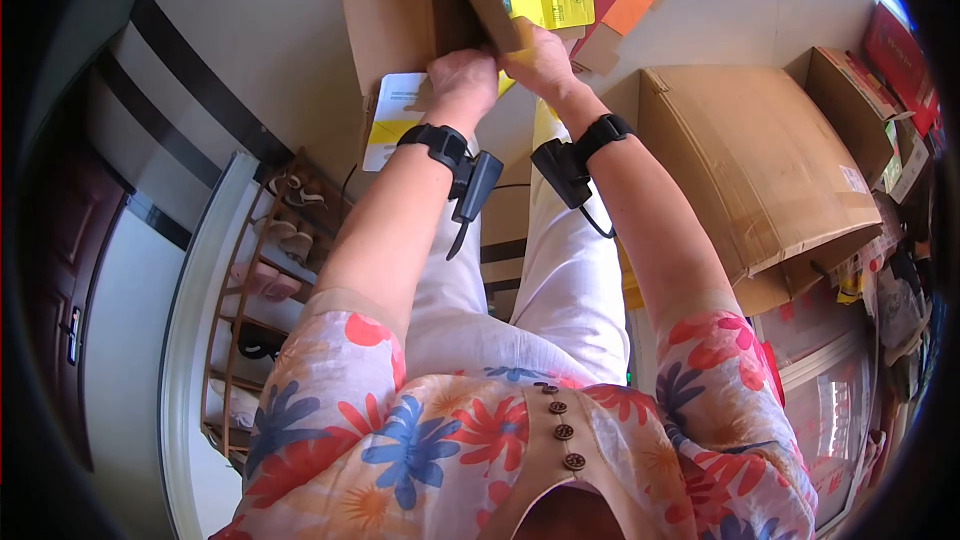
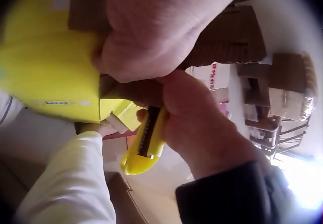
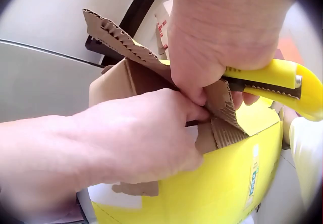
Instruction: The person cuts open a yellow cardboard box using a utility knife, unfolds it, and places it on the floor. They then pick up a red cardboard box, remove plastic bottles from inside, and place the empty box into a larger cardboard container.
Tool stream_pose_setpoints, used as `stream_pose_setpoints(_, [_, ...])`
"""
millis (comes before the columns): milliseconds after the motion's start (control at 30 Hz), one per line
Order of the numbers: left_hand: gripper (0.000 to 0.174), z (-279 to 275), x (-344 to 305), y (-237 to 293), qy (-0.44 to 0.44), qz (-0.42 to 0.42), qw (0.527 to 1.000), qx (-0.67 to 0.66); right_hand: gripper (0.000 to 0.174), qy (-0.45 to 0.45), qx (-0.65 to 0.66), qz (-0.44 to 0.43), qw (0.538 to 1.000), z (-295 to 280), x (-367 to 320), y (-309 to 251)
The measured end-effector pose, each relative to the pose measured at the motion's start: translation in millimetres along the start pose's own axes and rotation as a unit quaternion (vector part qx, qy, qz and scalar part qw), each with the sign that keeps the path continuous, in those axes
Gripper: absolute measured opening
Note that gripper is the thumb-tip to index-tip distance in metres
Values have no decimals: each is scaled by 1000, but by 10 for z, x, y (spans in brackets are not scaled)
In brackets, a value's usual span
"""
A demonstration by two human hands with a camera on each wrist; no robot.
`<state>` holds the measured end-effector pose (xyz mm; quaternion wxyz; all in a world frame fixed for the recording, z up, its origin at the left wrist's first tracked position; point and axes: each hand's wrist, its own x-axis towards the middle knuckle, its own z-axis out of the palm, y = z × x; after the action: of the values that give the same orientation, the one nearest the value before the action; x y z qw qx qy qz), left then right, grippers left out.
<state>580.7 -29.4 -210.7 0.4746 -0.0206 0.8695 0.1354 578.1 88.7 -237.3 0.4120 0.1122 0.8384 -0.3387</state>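
Note:
A yellow-printed cardboard box (image 3: pixel 222 173) with a brown inside has a flap (image 3: pixel 121 39) with a ragged, torn edge. My left hand (image 3: pixel 136 133) curls its fingers over the box's top edge and pinches the cardboard there. Close beside it, my right hand (image 3: pixel 222 37) grips a yellow utility knife (image 3: pixel 308 95), its thumb pressing the torn flap. The knife's body sticks out below that hand in the left wrist view, and its blade end is hidden. In the head view, the left hand (image 1: pixel 463 80) and right hand (image 1: pixel 538 58) nearly meet at the box.
A large brown carton (image 1: pixel 745 165) stands to the right, with a smaller carton (image 1: pixel 850 105) behind it. Flattened cardboard and an orange sheet (image 1: pixel 630 6) lie beyond the box. A shoe rack (image 1: pixel 245 310) stands at the left, near a dark door (image 1: pixel 70 300).

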Motion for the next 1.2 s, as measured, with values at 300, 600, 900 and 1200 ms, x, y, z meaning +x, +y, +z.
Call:
stream_pose_setpoints(300, [57,-135,122,-52,-159,-19,987,-8,41,-87,336,115,931,-362,-203,488])
stream_pose_setpoints(600, [41,374,375,-104,131,-139,980,-64,33,-34,338,201,919,-362,-324,964])
stream_pose_setpoints(900, [36,289,851,-1579,118,-4,919,-377,38,50,377,195,904,-464,-403,1071])
stream_pose_setpoints(1200, [40,-426,310,-1495,93,-27,885,-456,47,120,326,108,932,-598,-129,752])
